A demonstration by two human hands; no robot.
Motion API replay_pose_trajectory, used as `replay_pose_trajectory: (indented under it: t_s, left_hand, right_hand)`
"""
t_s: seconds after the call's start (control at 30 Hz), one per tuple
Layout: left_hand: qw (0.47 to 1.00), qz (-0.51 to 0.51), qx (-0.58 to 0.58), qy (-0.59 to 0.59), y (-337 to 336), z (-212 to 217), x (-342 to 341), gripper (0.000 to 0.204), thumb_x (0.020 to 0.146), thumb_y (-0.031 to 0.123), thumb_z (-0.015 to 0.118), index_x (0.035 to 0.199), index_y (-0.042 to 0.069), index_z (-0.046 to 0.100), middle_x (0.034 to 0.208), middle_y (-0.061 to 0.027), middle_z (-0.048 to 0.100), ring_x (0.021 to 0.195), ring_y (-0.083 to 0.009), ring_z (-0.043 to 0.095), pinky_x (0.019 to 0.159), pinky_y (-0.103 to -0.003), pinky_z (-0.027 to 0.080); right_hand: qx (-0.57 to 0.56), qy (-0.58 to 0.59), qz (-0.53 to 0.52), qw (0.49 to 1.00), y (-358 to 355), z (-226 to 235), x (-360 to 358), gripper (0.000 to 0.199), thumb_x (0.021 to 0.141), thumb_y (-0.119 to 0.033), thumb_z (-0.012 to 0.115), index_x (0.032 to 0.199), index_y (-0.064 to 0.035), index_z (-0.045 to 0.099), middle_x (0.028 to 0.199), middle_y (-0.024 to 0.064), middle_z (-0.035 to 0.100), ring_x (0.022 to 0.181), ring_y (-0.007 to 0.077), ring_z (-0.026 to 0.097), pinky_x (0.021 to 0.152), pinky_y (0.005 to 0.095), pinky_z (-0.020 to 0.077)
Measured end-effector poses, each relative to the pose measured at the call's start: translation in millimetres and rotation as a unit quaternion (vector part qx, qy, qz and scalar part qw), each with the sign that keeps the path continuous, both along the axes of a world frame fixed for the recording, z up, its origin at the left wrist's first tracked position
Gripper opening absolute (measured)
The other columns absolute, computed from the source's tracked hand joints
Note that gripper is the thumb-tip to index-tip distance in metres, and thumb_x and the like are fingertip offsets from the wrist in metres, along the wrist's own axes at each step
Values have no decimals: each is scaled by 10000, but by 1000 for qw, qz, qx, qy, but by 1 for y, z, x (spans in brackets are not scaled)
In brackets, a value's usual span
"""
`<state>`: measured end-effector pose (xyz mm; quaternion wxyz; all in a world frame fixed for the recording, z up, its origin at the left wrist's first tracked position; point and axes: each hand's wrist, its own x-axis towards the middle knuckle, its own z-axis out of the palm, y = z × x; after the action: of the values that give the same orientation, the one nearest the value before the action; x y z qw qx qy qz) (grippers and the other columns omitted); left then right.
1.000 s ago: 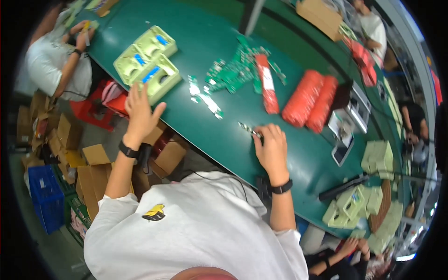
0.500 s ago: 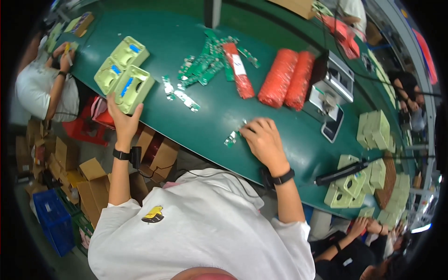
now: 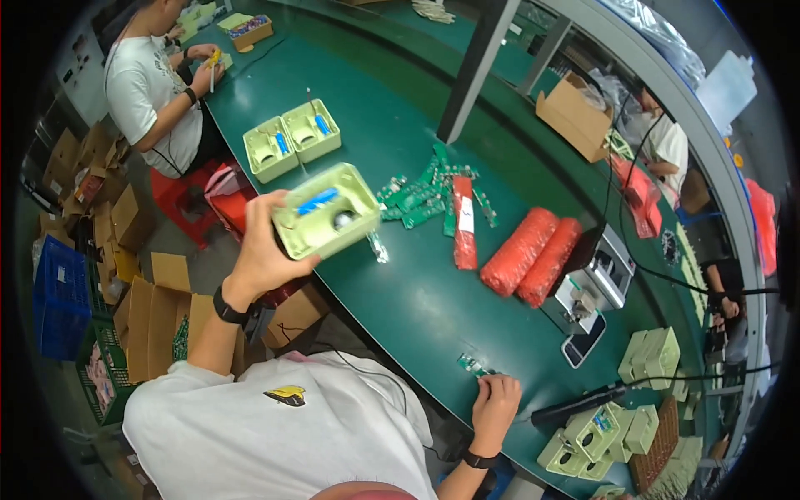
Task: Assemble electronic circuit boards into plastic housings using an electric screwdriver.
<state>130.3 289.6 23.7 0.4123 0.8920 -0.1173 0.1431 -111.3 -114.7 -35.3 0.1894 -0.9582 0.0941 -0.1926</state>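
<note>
My left hand (image 3: pixel 263 250) grips a pale green plastic housing (image 3: pixel 358 190) by its end, tilted with its open side showing. Inside it are a blue cylindrical battery (image 3: pixel 317 201) and a round dark opening. Low over the green table, my right hand (image 3: pixel 497 407) has its fingers drawn together at the end of a small green circuit board (image 3: pixel 471 364); the fingertips are partly hidden. Two more pale green housings (image 3: pixel 268 171) with blue batteries stand beyond my left hand. A loose circuit board (image 3: pixel 377 247) lies just beside the lifted housing.
Circuit boards (image 3: pixel 421 200) lie heaped mid-table beside a red-wrapped bundle (image 3: pixel 464 229) and two thick red rolls (image 3: pixel 521 250). A metal device (image 3: pixel 604 271), a phone (image 3: pixel 583 340), a black bar-shaped tool (image 3: pixel 575 406) and stacked housings (image 3: pixel 592 433) occupy the right. Co-workers sit around the table.
My left hand has raised one housing off the table, away from the other two. My right hand now has a circuit board at its fingertips. The head view has shifted.
</note>
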Motion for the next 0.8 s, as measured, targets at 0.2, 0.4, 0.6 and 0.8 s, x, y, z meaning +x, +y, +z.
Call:
replay_pose_trajectory:
  t_s: [0.2,0.4,0.6,0.8]
  left_hand:
    - [920,-390,24,11,-152,-25,-10,980,594,202,975,1370,65,393,1504,-232,496,1408,-455,403,1172,-494,409]
    - [790,-609,33,68,-255,-49,-37,1024,627,160,937,1473,36,374,1524,-200,495,1422,-468,408,1150,-510,451]
    - [778,-625,53,45,-267,-49,-43,1012,646,148,916,1520,50,415,1595,-174,452,1464,-463,379,1168,-520,456]
    - [778,-621,93,29,-261,-46,-47,863,637,149,902,1438,77,590,1641,-146,419,1464,-433,388,1178,-521,449]
  right_hand:
    - [54,-140,-138,979,-19,37,-36,86,875,74,694,891,-4,660,901,139,667,827,358,628,743,429,515]
    - [-12,-87,-17,996,-30,78,-5,119,831,28,776,919,-44,745,919,66,716,849,291,646,755,404,502]
    - [-62,-19,-2,998,-50,33,12,119,825,-58,782,937,-97,782,903,12,712,870,247,633,728,387,471]
    - [-108,-6,2,994,-53,23,22,125,815,-71,760,925,-123,788,898,-13,706,863,218,624,725,369,458]
